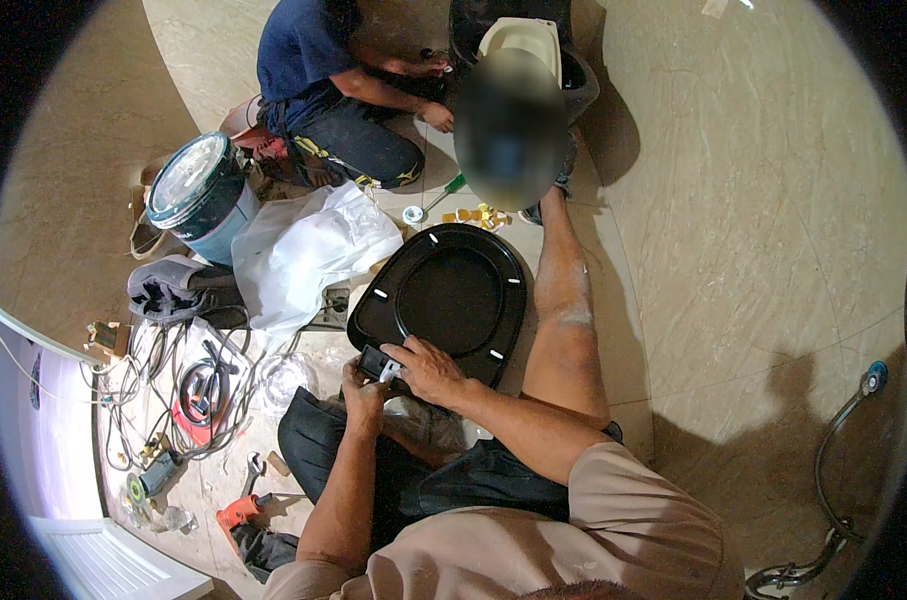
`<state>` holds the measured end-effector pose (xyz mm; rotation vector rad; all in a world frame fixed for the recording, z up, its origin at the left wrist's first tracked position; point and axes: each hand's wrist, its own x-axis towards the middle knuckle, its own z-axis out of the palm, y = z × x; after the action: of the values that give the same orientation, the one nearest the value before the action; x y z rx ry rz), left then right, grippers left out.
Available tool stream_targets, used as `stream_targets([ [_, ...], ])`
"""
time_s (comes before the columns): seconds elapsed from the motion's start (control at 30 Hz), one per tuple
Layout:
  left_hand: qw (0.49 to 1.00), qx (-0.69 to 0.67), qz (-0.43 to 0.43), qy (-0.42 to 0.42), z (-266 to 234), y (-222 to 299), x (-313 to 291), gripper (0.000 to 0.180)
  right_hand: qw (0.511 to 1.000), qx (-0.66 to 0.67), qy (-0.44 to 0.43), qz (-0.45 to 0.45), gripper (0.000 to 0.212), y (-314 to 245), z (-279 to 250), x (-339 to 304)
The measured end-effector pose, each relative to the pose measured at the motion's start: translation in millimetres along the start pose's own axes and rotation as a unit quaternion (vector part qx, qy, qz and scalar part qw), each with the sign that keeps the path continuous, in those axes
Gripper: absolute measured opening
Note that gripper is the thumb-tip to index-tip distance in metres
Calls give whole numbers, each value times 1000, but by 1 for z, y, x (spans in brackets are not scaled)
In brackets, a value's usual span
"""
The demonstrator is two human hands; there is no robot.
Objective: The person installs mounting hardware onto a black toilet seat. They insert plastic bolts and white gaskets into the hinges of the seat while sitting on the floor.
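A black toilet seat (453, 285) with white bumper pads lies before me on the floor, its underside apparently up. At its near left edge is a small black block (373, 360) with a whitish piece (390, 371) on it. My left hand (363, 393) is closed round the near side of this block. My right hand (428, 372) comes in from the right, its fingers bent and pressed on the block and the whitish piece. Its fingertips are partly hidden, as is where the block meets the seat.
A co-worker (318, 90) kneels at the far left, beside a black toilet bowl (580, 95). A paint bucket (201, 195), white plastic bag (313, 250), grey bag (183, 288), cables (205, 385), an angle grinder (156, 472) and an orange tool (238, 515) lie left. A hose (825, 450) is right.
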<state>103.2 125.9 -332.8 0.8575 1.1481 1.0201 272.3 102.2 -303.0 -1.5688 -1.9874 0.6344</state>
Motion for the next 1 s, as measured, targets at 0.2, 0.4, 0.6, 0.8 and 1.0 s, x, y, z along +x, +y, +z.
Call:
stream_targets([
  [0.2, 1000, 19, 6, -7, -2, -3, 3, 60, 1000, -9, 18, -4, 57, -1, 1, 0],
  [0.4, 992, 111, 49, 21, -3, -3, 6, 58, 998, -5, -21, 51, 47, -2, -2, 2],
  [0.6, 1000, 15, -9, 19, -2, -3, 0, 58, 999, 26, 15, 34, 50, 6, 5, -1],
  [0.8, 1000, 5, 8, 26, 0, 1, 0, 55, 998, 57, 24, 29, 58, 1, 0, 2],
  [1.0, 999, 28, -28, 27, 0, 3, 0, 62, 998, 48, 16, 26, 58, -4, -4, 2],
])
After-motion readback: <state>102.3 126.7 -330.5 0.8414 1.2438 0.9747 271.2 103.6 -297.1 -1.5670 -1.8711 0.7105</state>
